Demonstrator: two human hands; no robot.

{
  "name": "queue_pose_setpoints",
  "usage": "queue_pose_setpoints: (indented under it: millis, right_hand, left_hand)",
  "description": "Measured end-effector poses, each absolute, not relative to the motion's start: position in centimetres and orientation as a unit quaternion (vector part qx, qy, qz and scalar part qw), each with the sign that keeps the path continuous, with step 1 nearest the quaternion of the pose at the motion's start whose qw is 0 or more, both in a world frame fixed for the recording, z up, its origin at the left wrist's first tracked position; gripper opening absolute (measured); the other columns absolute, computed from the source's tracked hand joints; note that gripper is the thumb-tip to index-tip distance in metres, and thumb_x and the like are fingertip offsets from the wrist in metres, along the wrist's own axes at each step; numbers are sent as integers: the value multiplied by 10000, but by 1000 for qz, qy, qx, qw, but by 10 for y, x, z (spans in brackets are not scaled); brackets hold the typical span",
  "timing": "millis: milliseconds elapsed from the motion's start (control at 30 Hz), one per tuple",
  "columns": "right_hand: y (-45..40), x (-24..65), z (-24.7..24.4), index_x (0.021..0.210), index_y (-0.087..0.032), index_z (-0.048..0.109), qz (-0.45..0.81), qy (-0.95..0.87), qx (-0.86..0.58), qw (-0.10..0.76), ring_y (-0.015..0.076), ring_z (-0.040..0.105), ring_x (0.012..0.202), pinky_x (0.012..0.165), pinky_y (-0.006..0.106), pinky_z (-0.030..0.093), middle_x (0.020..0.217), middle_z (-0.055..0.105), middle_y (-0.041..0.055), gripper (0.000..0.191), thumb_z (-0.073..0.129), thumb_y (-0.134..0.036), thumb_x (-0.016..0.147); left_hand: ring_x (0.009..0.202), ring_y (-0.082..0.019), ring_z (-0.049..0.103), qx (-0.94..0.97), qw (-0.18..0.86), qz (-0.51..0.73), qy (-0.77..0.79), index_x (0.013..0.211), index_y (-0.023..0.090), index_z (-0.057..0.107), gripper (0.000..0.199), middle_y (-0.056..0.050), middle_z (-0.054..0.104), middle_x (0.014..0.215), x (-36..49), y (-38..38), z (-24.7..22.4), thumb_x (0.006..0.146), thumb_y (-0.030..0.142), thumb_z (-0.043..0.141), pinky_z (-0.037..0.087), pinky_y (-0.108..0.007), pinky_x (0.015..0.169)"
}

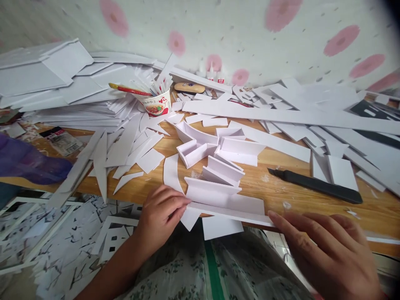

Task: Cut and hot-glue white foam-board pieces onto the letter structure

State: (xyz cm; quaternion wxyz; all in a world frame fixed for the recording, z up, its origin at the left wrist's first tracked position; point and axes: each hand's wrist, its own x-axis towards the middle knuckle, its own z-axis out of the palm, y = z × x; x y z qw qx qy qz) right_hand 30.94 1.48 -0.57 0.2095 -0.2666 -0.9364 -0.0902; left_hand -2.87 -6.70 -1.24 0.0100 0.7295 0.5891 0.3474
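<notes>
My left hand [161,216] pinches the left end of a long, narrow white foam board strip [229,213] at the table's front edge. At the strip's other end is my right hand [328,243], its index fingertip on the corner and its thumb hidden beneath. Right behind the strip lies a wider white panel [225,200], touching or nearly touching it. Several small folded or joined white board pieces [200,152] stand beyond. A black utility knife [315,185] rests on the table to the right, its blade pointing left.
White board offcuts [128,150] cover much of the wooden table [150,183]. A paper cup [158,104] full of strips and tools stands behind, near small glue bottles [215,75]. Stacked sheets [37,75] rise at the back left. Scraps [68,241] lie below the table.
</notes>
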Motion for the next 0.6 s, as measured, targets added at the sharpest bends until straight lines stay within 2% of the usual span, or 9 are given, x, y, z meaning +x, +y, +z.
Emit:
queue_pose_setpoints:
  millis: [200,433,600]
  right_hand:
    - [22,309,-1,1316,-259,555,-92,-940,-251,213,239,615,815,702,416,372,985,734,28,410,502,-156,923]
    - [26,305,1,1330,-252,528,-61,-938,-267,212,216,599,826,717,390,393,978,716,37,475,583,-115,878]
    - [24,307,10,1292,-207,543,-39,-936,-275,219,203,597,799,714,380,409,980,713,52,430,604,-128,874]
  left_hand:
    - [796,-152,602,745,9,327,581,892,196,664,153,-23,680,841,-28,-64,-7,818,95,577,478,-287,734]
    - [777,-151,625,751,-10,313,581,934,234,673,138,-9,692,838,-29,-58,-5,860,183,568,494,-268,719]
    - [770,-160,626,759,-15,308,573,932,232,667,129,-13,696,825,-23,-60,-1,869,193,562,495,-274,712]
